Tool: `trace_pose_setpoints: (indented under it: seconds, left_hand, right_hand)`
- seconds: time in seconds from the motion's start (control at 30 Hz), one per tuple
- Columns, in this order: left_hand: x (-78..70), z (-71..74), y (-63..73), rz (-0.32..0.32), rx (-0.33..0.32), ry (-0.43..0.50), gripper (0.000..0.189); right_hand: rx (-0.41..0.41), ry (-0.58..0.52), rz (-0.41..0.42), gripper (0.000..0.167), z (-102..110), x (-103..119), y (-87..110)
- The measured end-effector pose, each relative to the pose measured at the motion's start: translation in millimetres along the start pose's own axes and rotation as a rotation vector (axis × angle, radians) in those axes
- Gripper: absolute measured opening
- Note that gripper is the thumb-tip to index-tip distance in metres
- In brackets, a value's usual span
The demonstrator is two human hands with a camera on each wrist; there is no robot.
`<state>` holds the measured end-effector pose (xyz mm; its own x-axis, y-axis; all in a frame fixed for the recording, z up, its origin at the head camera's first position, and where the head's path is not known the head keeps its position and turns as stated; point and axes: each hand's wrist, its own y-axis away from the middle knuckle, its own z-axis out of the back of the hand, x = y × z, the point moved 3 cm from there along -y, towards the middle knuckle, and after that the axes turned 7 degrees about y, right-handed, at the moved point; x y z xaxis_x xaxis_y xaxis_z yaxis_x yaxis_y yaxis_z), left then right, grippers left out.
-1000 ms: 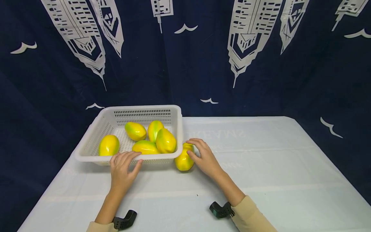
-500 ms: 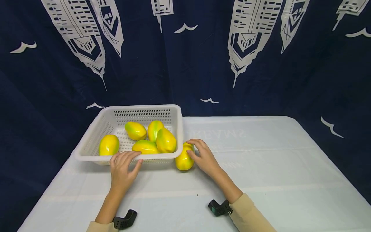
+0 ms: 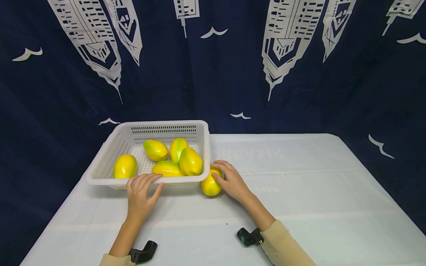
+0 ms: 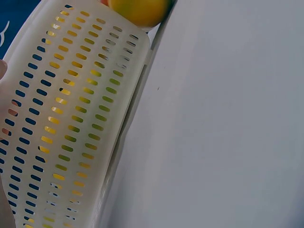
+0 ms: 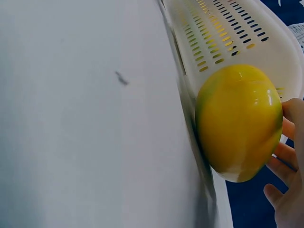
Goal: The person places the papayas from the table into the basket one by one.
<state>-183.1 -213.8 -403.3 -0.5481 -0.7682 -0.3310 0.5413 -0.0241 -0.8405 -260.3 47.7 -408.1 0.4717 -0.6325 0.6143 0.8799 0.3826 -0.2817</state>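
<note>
A white perforated plastic basket stands at the back left of the table, holding several glossy yellow-green mangoes. My left hand grips its front rim, fingers over the edge and thumb outside the wall. Beside the basket's front right corner, another mango rests on the table. Around its right side curl the fingers and thumb of my right hand. The right wrist view shows this mango large, with the basket wall close behind it and my fingers along its side.
A white cloth covers the table, which extends to the right of the basket. Behind it hangs a dark blue curtain with white building and bird prints. Each wrist wears a black camera mount.
My right hand has shifted slightly left and closed further around the mango beside the basket. The left hand and the basket have stayed put.
</note>
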Motion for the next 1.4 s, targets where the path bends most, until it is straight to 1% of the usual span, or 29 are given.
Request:
trace_pose_setpoints:
  seconds: [0.2,0.4,0.57,0.77,0.87,1.07,1.17,1.3,1.4]
  left_hand:
    - [-0.5,-0.2,-0.6,-0.01,-0.015,0.0,0.044]
    - [-0.1,-1.0,-0.7,-0.021,-0.031,0.002,0.043]
    - [-0.2,-1.2,-1.0,-0.029,-0.041,0.005,0.042]
    - [-0.7,-1.0,-1.0,-0.031,-0.042,-0.001,0.042]
    - [-0.8,-1.0,-1.2,-0.032,-0.041,0.002,0.042]
    - [-0.2,-0.8,-1.1,-0.028,-0.037,0.001,0.044]
    - [0.3,-0.8,-0.5,-0.017,-0.023,0.0,0.045]
    - [0.7,-0.4,0.5,-0.003,0.0,-0.004,0.047]
    - [0.9,-0.2,0.5,0.0,0.004,-0.006,0.046]
  right_hand:
    - [0.02,-0.013,-0.008,0.028,-2,0,0.3]
    - [0.033,0.034,0.012,0.03,-2,0,0.3]
    - [0.014,0.088,0.03,0.029,-1,-2,0.4]
    - [0.004,0.11,0.006,0.027,0,-7,0.5]
    - [0.001,0.083,-0.003,0.026,1,-9,0.7]
    - [0.05,0.005,-0.021,0.026,1,-14,1.0]
    - [0.07,-0.018,-0.024,0.027,1,-16,2.2]
    - [0.074,-0.048,-0.04,0.027,4,-22,4.8]
    - [0.079,-0.08,-0.037,0.028,6,-25,6.4]
